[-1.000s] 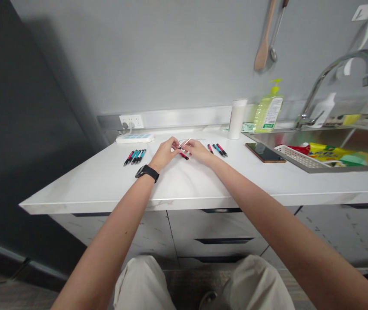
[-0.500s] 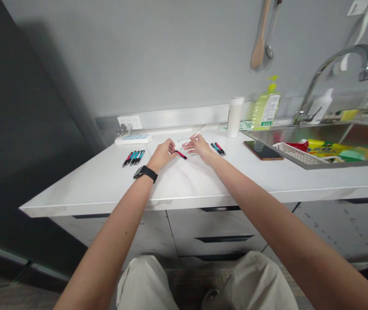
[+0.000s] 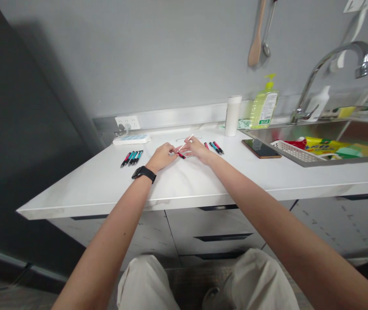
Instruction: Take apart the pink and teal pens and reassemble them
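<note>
Between the thumb and fingers of my left hand [image 3: 162,158] is a short red and black pen barrel [image 3: 181,155], tilted just above the white counter. My right hand [image 3: 198,150] pinches a thin white stick that looks like a pen refill [image 3: 182,147]. The stick's lower end meets the barrel's upper end; I cannot tell whether it is inside. Just right of my right hand lie a red piece [image 3: 206,145] and a few blue and red pens [image 3: 216,148]. To the left of my left hand, several red and blue pens [image 3: 132,158] lie side by side.
A power strip [image 3: 132,140] sits at the back left below a wall socket [image 3: 127,122]. On the right stand a white canister [image 3: 233,116] and a yellow-green soap bottle [image 3: 264,105]. A phone [image 3: 260,149] lies beside the sink [image 3: 316,162], under the tap [image 3: 313,77].
My hands have come closer together. The white stick has swung steeper, its lower end moving left and down to the red barrel. The view has shifted slightly.
</note>
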`<state>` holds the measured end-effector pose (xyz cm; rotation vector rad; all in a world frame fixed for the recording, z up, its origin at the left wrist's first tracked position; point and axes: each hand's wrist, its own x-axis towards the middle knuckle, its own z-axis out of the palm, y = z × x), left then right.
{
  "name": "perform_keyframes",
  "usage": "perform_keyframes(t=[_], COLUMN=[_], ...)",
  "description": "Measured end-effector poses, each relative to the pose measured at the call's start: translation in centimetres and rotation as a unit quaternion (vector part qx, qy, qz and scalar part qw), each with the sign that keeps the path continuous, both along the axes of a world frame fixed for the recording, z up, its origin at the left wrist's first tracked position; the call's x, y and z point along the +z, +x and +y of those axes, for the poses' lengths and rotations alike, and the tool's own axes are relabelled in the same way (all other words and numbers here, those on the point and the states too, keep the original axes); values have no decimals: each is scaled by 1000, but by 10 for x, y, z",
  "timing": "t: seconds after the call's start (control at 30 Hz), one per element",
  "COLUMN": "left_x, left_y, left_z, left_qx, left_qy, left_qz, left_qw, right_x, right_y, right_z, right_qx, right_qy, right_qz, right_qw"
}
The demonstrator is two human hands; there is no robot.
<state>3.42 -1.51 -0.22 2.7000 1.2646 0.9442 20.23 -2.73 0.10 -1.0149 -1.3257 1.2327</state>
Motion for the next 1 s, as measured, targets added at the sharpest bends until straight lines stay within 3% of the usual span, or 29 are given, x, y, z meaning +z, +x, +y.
perform_keyframes(t=[0.1, 0.23, 0.43, 0.53, 0.7, 0.83, 1.0], left_x=[0, 0, -2, -3, -8, -13, -17], left_y=[-1, -3, -5, -6, -17, -25, -27], left_z=[1, 2, 2, 3, 11, 18, 23], left_qx=[1, 32, 76, 107, 258, 260, 259], left_qy=[0, -9, -45, -33, -23, -54, -42], left_qz=[3, 4, 46, 48, 28, 50, 33], left_qw=[1000, 999, 995, 993, 965, 963, 964], right_x=[1, 1, -8, -14, -19, -19, -18], right_y=[1, 6, 10, 9, 6, 5, 5], right_z=[1, 8, 19, 19, 14, 13, 13], right_qx=[-9, -81, -130, -87, 7, 18, 7], right_qy=[11, 58, 99, 169, 206, 201, 219], right_qz=[9, 20, -170, -273, -334, -368, -400], right_qw=[1000, 995, 972, 943, 920, 908, 890])
